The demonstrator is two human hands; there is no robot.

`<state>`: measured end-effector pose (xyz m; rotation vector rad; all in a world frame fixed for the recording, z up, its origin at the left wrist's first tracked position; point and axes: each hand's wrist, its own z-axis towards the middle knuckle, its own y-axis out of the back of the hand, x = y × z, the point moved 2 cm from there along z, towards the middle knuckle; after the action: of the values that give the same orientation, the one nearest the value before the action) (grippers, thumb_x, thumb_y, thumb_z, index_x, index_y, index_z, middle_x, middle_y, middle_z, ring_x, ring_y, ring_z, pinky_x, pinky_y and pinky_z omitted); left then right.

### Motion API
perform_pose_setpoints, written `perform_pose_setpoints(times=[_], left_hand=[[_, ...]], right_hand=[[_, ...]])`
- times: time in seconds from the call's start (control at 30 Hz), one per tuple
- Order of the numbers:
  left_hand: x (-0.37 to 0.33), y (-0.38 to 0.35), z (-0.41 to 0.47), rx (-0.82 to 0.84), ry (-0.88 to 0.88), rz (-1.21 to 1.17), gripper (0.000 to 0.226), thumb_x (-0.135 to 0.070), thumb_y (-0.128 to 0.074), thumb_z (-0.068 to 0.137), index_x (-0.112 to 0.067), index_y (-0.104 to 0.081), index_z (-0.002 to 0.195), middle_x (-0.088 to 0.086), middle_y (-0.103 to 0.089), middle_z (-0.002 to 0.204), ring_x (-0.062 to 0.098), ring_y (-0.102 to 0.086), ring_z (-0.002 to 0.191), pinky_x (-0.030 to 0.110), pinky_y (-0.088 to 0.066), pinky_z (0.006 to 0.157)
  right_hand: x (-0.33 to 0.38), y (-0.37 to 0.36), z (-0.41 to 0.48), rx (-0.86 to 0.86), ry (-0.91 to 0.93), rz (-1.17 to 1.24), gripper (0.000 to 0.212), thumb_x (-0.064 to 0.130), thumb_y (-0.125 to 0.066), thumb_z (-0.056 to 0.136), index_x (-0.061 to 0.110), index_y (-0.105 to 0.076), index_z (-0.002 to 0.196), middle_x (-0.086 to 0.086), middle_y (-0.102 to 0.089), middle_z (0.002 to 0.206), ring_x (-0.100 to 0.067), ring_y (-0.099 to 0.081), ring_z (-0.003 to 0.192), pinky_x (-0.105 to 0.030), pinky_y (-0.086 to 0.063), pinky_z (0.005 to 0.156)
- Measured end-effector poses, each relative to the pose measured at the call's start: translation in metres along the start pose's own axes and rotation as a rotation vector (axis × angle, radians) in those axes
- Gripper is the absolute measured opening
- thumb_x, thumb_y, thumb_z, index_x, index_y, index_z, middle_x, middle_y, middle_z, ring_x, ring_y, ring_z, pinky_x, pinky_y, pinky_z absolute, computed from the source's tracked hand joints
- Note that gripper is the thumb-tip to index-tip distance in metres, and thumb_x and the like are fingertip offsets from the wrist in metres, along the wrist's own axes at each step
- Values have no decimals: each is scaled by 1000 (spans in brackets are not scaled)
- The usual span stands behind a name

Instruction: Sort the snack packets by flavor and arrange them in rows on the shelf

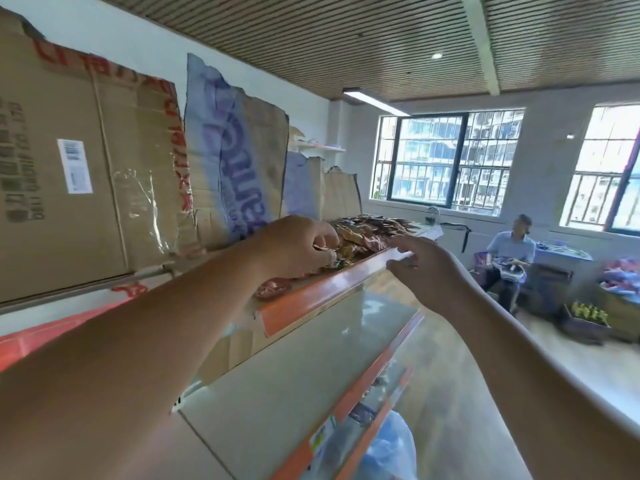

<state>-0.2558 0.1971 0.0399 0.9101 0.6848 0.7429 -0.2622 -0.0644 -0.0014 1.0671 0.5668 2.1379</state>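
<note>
Crinkled, glossy snack packets lie heaped on the top shelf — smooth orange edge strip. The left hand pinches one with curled fingers; the right hand, fingers loosely apart, touches the strip. Torn cardboard stands behind.

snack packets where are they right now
Head view, centre: the snack packets lie heaped on the upper shelf, in front of the cardboard, partly under the left hand.

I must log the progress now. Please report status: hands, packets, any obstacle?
Left hand pinches snack packets on top shelf. Right hand open at the orange edge. Packets heaped, no rows yet. Cardboard sheets behind, nothing blocking.
</note>
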Motion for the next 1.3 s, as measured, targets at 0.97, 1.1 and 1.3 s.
perform_pose_setpoints(times=[0.97,1.1,1.3], left_hand=[[79,-64,217,509,284,423,38,-71,-61,90,-34,-67,97,-13,-65,101,5,-59,86,26,-42,66],[70,-82,225,459,432,432,41,-69,-74,80,-33,-61,93,-11,-66,101,9,-62,87,29,-45,65],[69,-77,223,351,600,397,33,-56,-83,71,-37,-64,89,-16,-66,93,5,-62,80,33,-56,65]], right_hand=[[-71,-114,319,559,247,34,27,13,-80,82,23,-62,99,3,-70,105,-14,-65,78,-20,-47,54],[-80,-123,334,653,337,119,56,4,-81,80,30,-57,123,18,-58,113,-8,-60,88,-17,-48,61],[-99,-142,351,793,545,-44,77,-1,-73,84,40,-49,145,12,-55,140,-13,-63,104,-30,-58,85]])
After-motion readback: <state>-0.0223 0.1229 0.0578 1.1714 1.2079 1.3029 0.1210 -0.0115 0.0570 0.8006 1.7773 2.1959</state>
